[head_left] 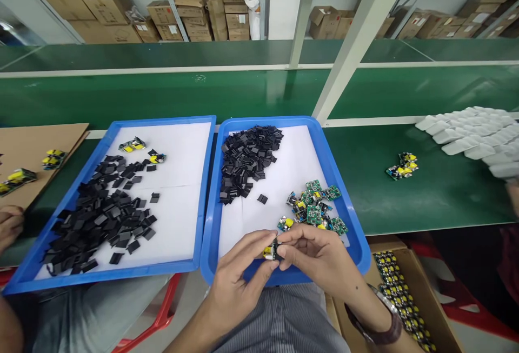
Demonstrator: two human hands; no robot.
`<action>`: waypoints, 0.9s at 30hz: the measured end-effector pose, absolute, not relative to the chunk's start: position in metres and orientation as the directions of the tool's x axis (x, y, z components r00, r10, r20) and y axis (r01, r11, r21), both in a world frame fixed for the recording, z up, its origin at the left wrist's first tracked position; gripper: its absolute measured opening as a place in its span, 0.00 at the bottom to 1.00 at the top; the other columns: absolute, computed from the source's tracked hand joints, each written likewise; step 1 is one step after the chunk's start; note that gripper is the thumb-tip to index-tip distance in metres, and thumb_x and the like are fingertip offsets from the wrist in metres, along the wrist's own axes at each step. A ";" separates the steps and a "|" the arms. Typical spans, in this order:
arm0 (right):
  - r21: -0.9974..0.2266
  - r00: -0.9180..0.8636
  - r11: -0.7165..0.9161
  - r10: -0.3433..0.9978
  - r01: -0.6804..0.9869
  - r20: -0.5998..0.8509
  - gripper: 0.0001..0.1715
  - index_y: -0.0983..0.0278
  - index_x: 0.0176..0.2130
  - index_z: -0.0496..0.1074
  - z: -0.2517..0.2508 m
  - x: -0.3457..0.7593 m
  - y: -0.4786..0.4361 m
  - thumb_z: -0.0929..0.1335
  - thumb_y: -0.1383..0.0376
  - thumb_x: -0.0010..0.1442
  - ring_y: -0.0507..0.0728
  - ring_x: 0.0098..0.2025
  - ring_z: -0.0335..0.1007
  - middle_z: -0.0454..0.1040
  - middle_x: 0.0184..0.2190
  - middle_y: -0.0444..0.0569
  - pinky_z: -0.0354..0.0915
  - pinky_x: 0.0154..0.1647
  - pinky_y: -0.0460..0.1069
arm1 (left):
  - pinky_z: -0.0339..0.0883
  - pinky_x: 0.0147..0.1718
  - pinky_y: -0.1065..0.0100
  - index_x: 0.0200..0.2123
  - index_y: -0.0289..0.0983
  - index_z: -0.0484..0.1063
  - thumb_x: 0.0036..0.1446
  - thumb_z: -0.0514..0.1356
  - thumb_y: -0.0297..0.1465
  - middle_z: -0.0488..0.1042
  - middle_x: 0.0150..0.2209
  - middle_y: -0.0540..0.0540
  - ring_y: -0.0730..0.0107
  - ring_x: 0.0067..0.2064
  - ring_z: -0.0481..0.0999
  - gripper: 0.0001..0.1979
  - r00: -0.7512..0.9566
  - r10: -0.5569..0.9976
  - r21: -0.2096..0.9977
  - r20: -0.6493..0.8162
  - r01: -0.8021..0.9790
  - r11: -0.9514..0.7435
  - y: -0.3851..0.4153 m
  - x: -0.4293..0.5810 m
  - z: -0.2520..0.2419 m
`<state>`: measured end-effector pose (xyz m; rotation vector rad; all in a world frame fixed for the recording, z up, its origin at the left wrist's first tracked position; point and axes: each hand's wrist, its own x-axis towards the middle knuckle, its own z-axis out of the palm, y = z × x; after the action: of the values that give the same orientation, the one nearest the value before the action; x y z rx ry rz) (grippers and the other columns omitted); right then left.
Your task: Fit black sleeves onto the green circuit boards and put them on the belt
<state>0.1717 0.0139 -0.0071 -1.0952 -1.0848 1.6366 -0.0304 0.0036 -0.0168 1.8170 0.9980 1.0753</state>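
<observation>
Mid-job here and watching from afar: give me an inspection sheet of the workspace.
Surface: green workbench, carrying a right blue tray and a left blue tray.
Job's things: held board with a yellow part; board pile and black pieces in the right tray.
Clutter: loose boards and white parts on the bench, right side.
Hands: left hand pinches the held board; right hand has its fingers against it, exact grip unclear.
Cables: nothing seen on the bench.
Surroundings: co-worker's hand at the left edge; open carton of boards, lower right; stacked boxes behind.
</observation>
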 end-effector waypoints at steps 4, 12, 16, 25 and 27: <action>-0.959 -0.257 -0.236 0.947 -0.157 -0.191 0.06 0.63 0.37 0.81 -0.007 0.173 0.014 0.77 0.62 0.62 0.52 0.28 0.82 0.79 0.29 0.44 0.76 0.32 0.45 | 0.78 0.57 0.63 0.64 0.45 0.72 0.65 0.64 0.18 0.80 0.57 0.43 0.63 0.58 0.80 0.28 0.329 0.887 0.884 0.323 0.230 -0.408 0.004 -0.030 -0.018; -0.990 -0.172 -0.135 0.977 -0.041 -0.126 0.05 0.62 0.37 0.82 -0.001 0.166 0.009 0.75 0.63 0.64 0.51 0.26 0.80 0.76 0.28 0.43 0.75 0.29 0.44 | 0.77 0.59 0.64 0.67 0.42 0.69 0.65 0.61 0.15 0.77 0.59 0.41 0.64 0.59 0.79 0.30 0.332 0.831 0.798 0.445 0.273 -0.537 0.003 -0.027 -0.022; -0.975 -0.162 -0.173 0.975 -0.141 -0.149 0.04 0.61 0.37 0.84 -0.003 0.168 0.010 0.77 0.63 0.61 0.51 0.26 0.81 0.78 0.28 0.43 0.77 0.29 0.44 | 0.77 0.58 0.63 0.67 0.44 0.68 0.66 0.62 0.17 0.76 0.58 0.42 0.64 0.58 0.79 0.30 0.343 0.843 0.821 0.414 0.259 -0.508 0.002 -0.026 -0.020; -0.934 -0.205 -0.256 0.956 -0.248 -0.208 0.03 0.58 0.36 0.84 -0.015 0.177 0.010 0.79 0.63 0.60 0.50 0.32 0.78 0.80 0.32 0.44 0.77 0.35 0.44 | 0.77 0.53 0.64 0.60 0.41 0.73 0.62 0.67 0.20 0.78 0.52 0.43 0.65 0.53 0.79 0.24 0.269 0.877 0.890 0.397 0.121 -0.440 -0.001 -0.020 -0.018; -0.948 -0.204 -0.236 0.960 -0.213 -0.193 0.01 0.57 0.36 0.84 -0.013 0.177 0.007 0.78 0.63 0.61 0.50 0.32 0.76 0.79 0.31 0.43 0.76 0.35 0.43 | 0.77 0.52 0.64 0.59 0.39 0.74 0.61 0.68 0.19 0.78 0.51 0.41 0.64 0.52 0.79 0.24 0.256 0.869 0.883 0.423 0.098 -0.459 -0.001 -0.020 -0.017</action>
<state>0.1771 0.0075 -0.0130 -1.0909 -1.0447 1.6083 -0.0197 -0.0009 -0.0172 1.7637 0.8893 1.2737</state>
